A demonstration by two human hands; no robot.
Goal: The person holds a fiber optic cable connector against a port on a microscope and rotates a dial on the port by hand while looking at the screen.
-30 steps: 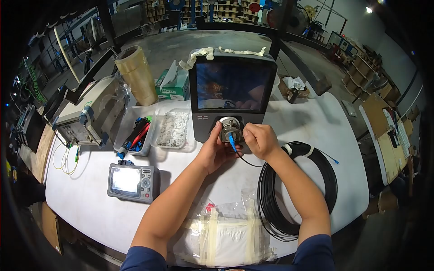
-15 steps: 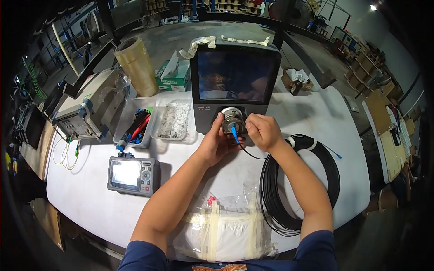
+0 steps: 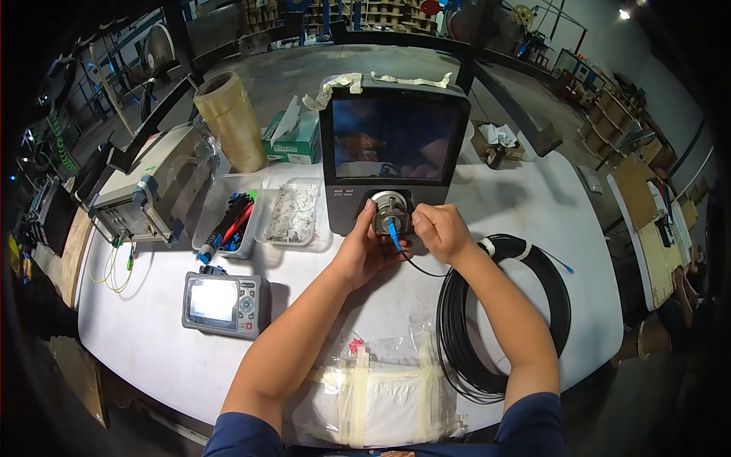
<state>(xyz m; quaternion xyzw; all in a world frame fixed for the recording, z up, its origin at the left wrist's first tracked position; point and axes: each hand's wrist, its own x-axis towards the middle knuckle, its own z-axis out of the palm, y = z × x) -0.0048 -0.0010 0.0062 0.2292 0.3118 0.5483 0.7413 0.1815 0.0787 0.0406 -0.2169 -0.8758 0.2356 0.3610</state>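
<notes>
A black monitor unit (image 3: 329, 160) with a dark, reflecting screen stands upright before me. On its lower front is a round metal connector holder (image 3: 394, 204), into which a blue fiber-optic connector (image 3: 394, 234) runs from below. My left hand (image 3: 364, 251) is closed around the holder's left side and underside, thumb along its edge. At the holder's right side my right hand (image 3: 445, 234) is curled in a pinch; what lies between its fingertips is hidden. From the blue connector a thin black cable (image 3: 423, 268) leads right toward a black cable coil (image 3: 560, 305), partly beneath my right forearm.
Left of the monitor stand a tub of white pieces (image 3: 292, 213), a tub of dark and blue parts (image 3: 232, 221), a handheld tester (image 3: 226, 305) and a beige instrument (image 3: 145, 190). Behind are a tape roll (image 3: 231, 122) and green tissue box (image 3: 297, 145). A taped plastic packet (image 3: 388, 396) lies nearest me.
The view has tilted up slightly, so the table things sit a little lower in the picture. Both hands keep nearly the same hold at the connector holder.
</notes>
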